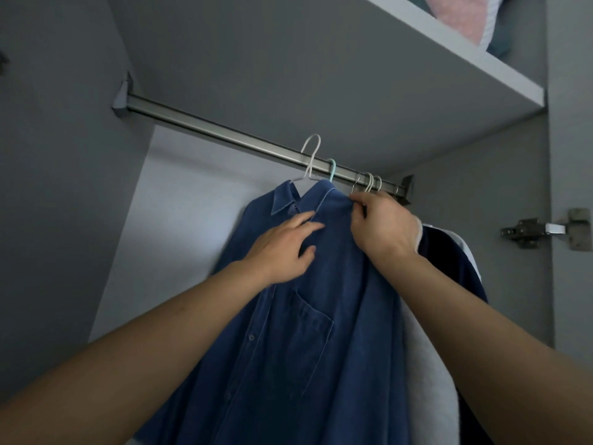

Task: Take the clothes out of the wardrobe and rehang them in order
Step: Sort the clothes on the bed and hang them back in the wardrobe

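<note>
a blue denim shirt (pixel 308 316) on a white hanger (pixel 309 162) is held up just in front of the metal wardrobe rail (pixel 224 134), the hanger's hook level with the rail, though it is hard to tell whether it rests on it. the left hand (pixel 282 248) lies flat with loose, straight fingers on the shirt front below the collar, and the right hand (pixel 382 224) pinches the shirt's shoulder fabric just below the rail. toward the rail's right end hang a teal hanger (pixel 332 170), several more hooks, and white and dark garments (pixel 449 268); folded bedding (pixel 462 17) sits on the shelf (pixel 449 69) above the rail.
</note>
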